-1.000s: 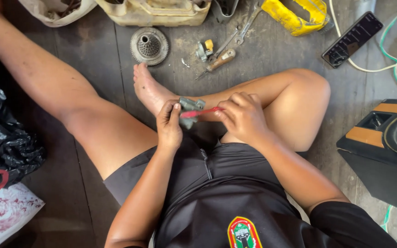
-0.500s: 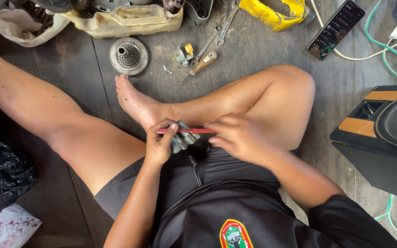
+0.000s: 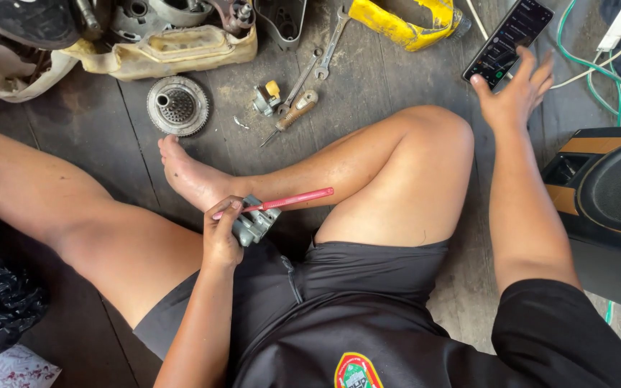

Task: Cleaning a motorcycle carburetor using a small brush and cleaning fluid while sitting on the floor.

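I'm seeing left hand [image 3: 222,237] gripping small grey cast-metal part [image 3: 255,224] plus thin red rod [image 3: 287,201] over lap. Right hand [image 3: 515,90] is spreading fingers, touching black glossy phone [image 3: 509,39] on wooden floor [image 3: 224,144].

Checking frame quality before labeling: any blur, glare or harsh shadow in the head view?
Head view: sharp overall, no motion blur on the left hand or right hand; even daylight, soft shadows under the legs; mild sheen on the phone and speaker; slight wide-angle stretch at the edges.
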